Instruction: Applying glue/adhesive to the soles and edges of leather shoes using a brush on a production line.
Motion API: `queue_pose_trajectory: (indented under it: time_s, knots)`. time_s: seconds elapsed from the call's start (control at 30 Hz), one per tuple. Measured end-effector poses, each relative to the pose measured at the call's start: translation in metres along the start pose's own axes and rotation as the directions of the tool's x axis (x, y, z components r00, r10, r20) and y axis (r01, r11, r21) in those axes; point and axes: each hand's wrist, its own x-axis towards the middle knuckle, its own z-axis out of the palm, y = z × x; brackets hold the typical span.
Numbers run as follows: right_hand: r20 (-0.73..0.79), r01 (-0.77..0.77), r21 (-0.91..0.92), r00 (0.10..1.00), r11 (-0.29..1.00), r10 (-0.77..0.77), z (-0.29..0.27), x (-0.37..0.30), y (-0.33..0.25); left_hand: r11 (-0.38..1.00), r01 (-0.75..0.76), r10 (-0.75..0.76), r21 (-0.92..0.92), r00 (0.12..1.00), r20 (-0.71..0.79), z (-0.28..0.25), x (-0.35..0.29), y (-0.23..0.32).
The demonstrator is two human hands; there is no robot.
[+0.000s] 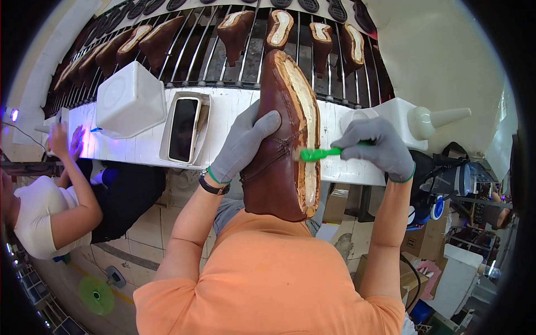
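Observation:
A dark brown leather shoe upper [273,151] is held up in front of me, its underside turned to the right and showing a tan rim with a pale filling. My left hand [245,139], in a grey glove, grips it from the left with the thumb across the leather. In my gloved right hand [379,146] is a small green-handled brush [319,153]. Its bristles meet the shoe upper near the edge of the underside. The fingers of my right hand are closed round the far end of the handle.
A white bench [223,100] lies ahead with a phone [184,129] in an open box, a white block-shaped container [131,100] and a white nozzle bottle [413,120]. Beyond it, a roller conveyor [206,61] carries several shoe uppers. A co-worker [50,206] sits at left.

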Motion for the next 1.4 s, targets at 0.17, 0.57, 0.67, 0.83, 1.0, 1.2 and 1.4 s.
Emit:
queue_pose_trajectory:
  time_s: [0.17, 0.57, 0.67, 0.83, 1.0, 1.2, 1.4]
  knots:
    - [0.116, -0.013, 0.122, 0.993, 0.992, -0.001, 0.017, -0.018, -0.011, 0.997, -0.055, 0.057, 0.048, 0.998, -0.022, -0.006, 0.003, 0.004]
    - [-0.108, -0.097, -0.003, 0.99, 0.995, 0.096, 0.011, -0.007, -0.009, 0.999, -0.033, 0.033, 0.011, 0.999, -0.013, -0.004, 0.007, -0.001]
    - [-0.015, -0.067, 0.073, 0.998, 0.995, 0.068, 0.014, -0.013, -0.011, 0.997, -0.02, 0.021, 0.073, 1.0, -0.017, -0.009, 0.01, -0.005]
    - [0.107, -0.047, 0.057, 0.993, 0.997, 0.041, 0.011, -0.015, -0.013, 0.997, 0.076, -0.076, 0.019, 0.997, 0.006, -0.01, 0.011, -0.011]
    - [0.183, 0.014, 0.072, 0.983, 0.997, -0.027, 0.008, -0.01, -0.01, 0.979, 0.196, -0.193, -0.051, 0.98, 0.057, -0.008, 0.012, -0.013]
    - [0.252, 0.057, 0.085, 0.965, 0.995, -0.077, 0.002, 0.001, -0.006, 0.895, 0.421, -0.401, -0.144, 0.904, 0.152, -0.006, 0.015, -0.02]
    - [0.307, 0.045, 0.084, 0.949, 0.995, -0.069, -0.002, 0.013, -0.007, 0.741, 0.621, -0.544, -0.256, 0.779, 0.313, 0.002, 0.014, -0.038]
